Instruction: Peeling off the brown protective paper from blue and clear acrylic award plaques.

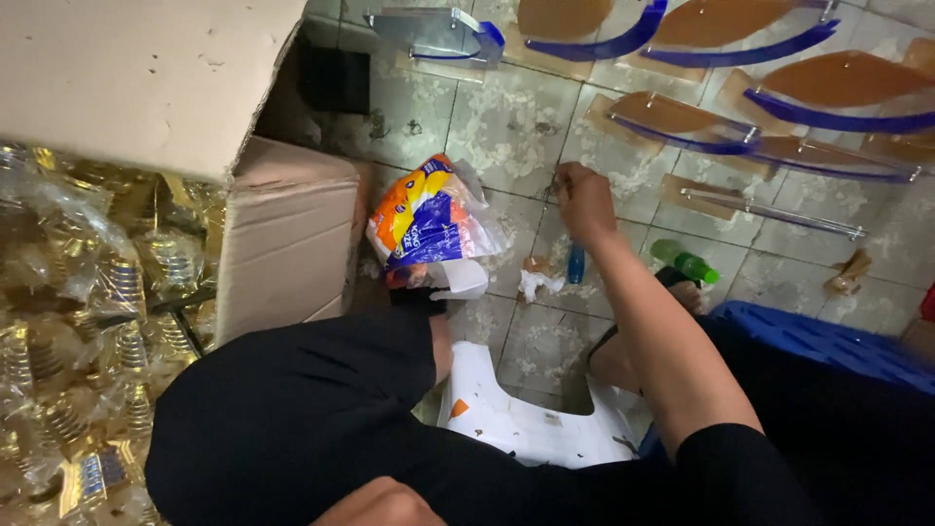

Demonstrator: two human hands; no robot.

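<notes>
The open cardboard box [292, 234] at my left is crammed with small gold fittings in crinkly clear bags [88, 321]; those look light and slippery, best pinched by the loose film. Across the tiled floor [506, 127] lie curved brown shelves with blue edging [838, 93], which I judge stiff and chip-prone, so I would lift them by the long edges. Nearer, a crumpled orange, blue and white plastic bag [429, 219] lies just left of my grip, soft and nearly weightless. My right hand [584, 200] is clenched low over the tiles around something thin that I cannot make out. My left hand [380, 502] is barely visible at the bottom edge; I cannot tell its state.
</notes>
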